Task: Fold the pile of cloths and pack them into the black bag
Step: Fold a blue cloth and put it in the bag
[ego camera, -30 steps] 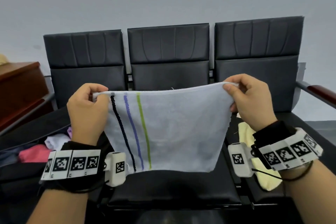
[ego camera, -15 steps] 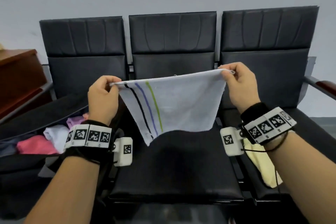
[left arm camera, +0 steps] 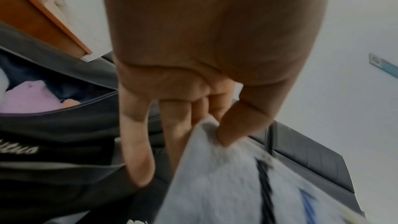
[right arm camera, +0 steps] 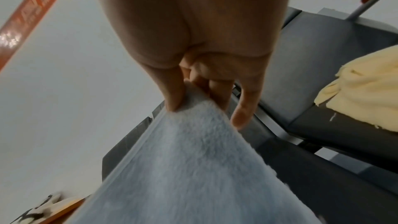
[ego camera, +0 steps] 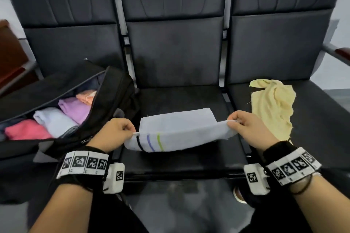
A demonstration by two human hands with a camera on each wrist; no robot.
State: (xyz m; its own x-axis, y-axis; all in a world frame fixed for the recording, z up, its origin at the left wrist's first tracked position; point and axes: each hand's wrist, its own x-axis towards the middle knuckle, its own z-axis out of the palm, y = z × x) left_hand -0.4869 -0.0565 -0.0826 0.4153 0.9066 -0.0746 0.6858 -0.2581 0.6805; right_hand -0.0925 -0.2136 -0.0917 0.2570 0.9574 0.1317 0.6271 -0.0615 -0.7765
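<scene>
Hands both pinching the striped white cloth (ego camera: 176, 128): left hand (ego camera: 115, 134) at one corner, right hand (ego camera: 250, 128) at the other, over the middle seat (ego camera: 180, 98). Far half lies flat there. Black bag (ego camera: 106, 104) sits open on the left seat, yellow cloth (ego camera: 272, 104) on the right one.

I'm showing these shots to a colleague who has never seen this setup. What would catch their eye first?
First, the pale striped cloth over the middle seat, its far part lying on the cushion while the left hand and right hand pinch its near corners. Next, the open black bag on the left seat, filled with folded pink, white and purple cloths. Then the crumpled yellow cloth on the right seat.
</scene>
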